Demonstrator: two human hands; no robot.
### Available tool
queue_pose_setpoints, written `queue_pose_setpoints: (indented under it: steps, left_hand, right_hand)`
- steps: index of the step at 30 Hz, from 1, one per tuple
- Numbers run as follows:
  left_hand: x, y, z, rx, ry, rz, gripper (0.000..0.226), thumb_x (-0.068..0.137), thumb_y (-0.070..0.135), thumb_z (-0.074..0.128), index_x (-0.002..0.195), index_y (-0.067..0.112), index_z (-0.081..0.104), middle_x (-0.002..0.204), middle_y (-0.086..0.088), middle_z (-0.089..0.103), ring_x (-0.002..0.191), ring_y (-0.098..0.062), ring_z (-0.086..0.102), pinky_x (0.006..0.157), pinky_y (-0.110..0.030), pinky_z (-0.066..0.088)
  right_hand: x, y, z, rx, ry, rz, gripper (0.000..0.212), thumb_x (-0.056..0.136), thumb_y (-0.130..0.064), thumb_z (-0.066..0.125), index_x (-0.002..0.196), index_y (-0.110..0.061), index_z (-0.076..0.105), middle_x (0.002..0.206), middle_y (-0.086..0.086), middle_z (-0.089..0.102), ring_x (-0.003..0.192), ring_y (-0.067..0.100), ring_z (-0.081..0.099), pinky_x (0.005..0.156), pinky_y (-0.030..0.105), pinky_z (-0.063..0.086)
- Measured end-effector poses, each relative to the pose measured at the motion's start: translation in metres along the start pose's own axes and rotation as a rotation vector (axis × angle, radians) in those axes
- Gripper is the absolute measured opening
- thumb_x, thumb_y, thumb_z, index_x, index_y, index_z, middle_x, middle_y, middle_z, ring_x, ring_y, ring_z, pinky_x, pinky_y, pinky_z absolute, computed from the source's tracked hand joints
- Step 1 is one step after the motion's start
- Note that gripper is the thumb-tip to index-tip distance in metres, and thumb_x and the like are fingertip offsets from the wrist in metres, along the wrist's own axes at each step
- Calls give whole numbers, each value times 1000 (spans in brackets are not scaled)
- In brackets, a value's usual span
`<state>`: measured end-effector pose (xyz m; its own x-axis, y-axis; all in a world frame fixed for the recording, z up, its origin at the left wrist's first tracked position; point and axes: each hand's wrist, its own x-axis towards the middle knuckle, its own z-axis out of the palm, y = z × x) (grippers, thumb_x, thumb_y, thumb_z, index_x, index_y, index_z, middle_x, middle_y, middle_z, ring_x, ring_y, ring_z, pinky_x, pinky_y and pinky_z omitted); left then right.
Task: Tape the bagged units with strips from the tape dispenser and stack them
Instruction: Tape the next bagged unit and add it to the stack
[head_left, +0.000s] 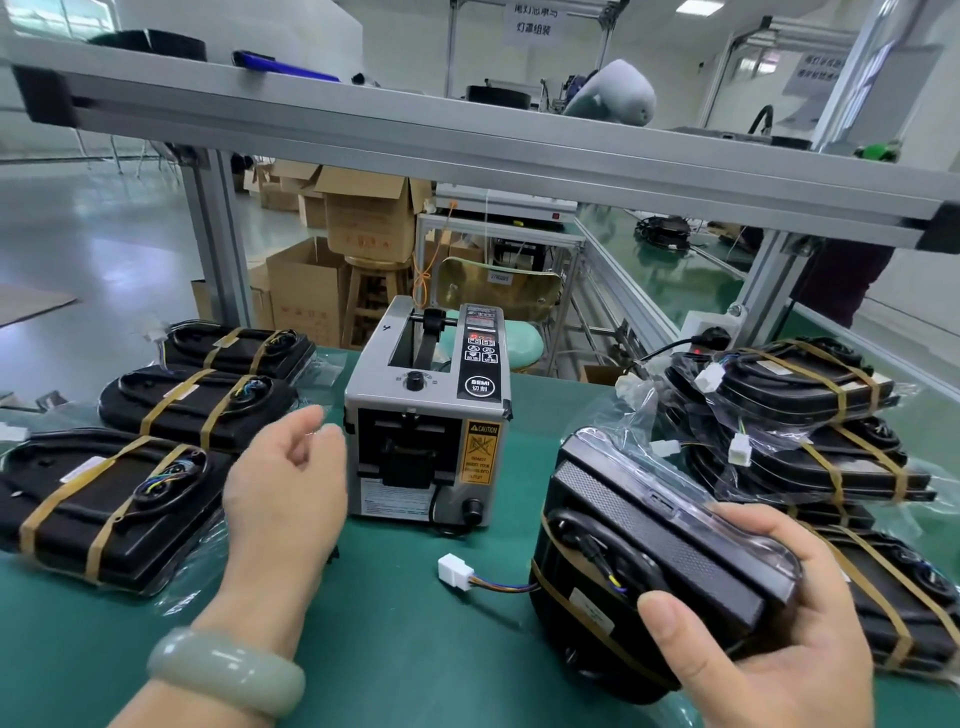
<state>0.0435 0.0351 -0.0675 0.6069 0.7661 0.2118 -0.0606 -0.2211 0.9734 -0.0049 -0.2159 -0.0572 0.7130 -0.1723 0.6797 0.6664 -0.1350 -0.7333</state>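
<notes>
Gripping glossy bagged unit (654, 561), boxy tape dispenser (426, 415)

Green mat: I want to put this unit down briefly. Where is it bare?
Bare mat lies before the tape dispenser, between the left hand and the held unit, except the white connector. Crowded: three taped units left, the stack right.

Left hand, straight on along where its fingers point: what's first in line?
Most likely the tape dispenser: the left hand is open, its fingers aimed at the machine's front left corner, with only green mat between. Depth is unclear, so I cannot tell whether it meets the side panel or the front outlet.
</notes>
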Motion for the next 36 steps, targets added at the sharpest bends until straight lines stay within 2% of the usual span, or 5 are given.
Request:
queue_pose_setpoints:
  steps: [5,9,14,28,36]
  left_hand:
    - [-12,10,4,-173,-289,-440,10,87,21,65,78,16,66,52,8,61,38,-2,44,37,-17,36]
    - [-12,17,15,-191,-363,-588,16,88,19,64,73,12,64,49,5,63,33,-1,45,34,-11,35]
    - [-7,19,26,-270,-340,-614,17,91,19,62,77,8,62,48,3,65,32,0,50,32,-11,37]
    - [-7,16,43,-259,-136,-614,16,85,9,58,70,8,59,61,-2,64,39,-4,51,31,-12,36]
    - [-51,37,-5,-385,-535,-489,20,83,26,66,66,15,62,56,1,62,42,-5,51,37,-16,40]
  right_hand:
    - [-1,1,-1,-21,3,-13,61,43,-10,77,95,-38,62,89,-24,69,77,-5,67,63,6,50]
    - [-2,2,-3,-59,5,-36,62,43,-11,77,98,-31,58,91,-29,67,78,-10,65,65,4,48]
    - [1,-2,0,-49,25,-25,57,46,-37,78,99,-27,58,94,-31,65,80,-11,64,65,3,48]
    - [-3,-1,-1,-23,22,-18,62,43,-19,84,97,-37,60,93,-25,67,79,-5,66,63,7,51]
    - [-3,2,-6,-11,21,-14,62,41,-15,83,97,-32,62,94,-20,69,79,-1,67,67,9,52]
